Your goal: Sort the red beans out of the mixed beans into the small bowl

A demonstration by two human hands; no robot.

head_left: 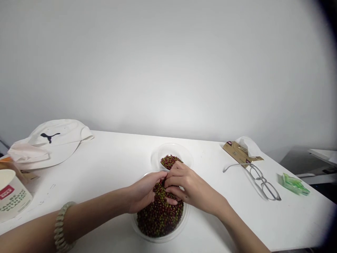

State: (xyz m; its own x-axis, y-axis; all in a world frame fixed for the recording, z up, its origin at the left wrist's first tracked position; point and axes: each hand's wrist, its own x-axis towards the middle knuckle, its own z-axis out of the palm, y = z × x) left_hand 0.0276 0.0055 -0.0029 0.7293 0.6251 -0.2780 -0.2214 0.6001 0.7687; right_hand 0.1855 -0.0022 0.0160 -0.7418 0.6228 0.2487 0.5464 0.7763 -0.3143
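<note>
A clear round bowl [161, 240] stands near the front of the table, heaped with small mixed red and green beans [159, 219]. Over the heap, my left hand [143, 193] is cupped with its thumb stretched toward my right hand; beans lie against its palm, and most of its fingers are hidden. My right hand [184, 184] comes in from the other side with bent fingers, its thumb and forefinger drawn together beside my left thumb. What those fingertips hold is too small to make out. Just behind sits a second clear bowl [181, 149] with a smaller pile of beans [170, 161].
On the left are a white cap [63, 137], a pinkish tissue [27, 151] and a paper cup [15, 200]. To the right lie a brown paper packet [235, 151], eyeglasses [263, 179] and a green plastic wrapper [295, 184]. A wall rises behind the white table [118, 147].
</note>
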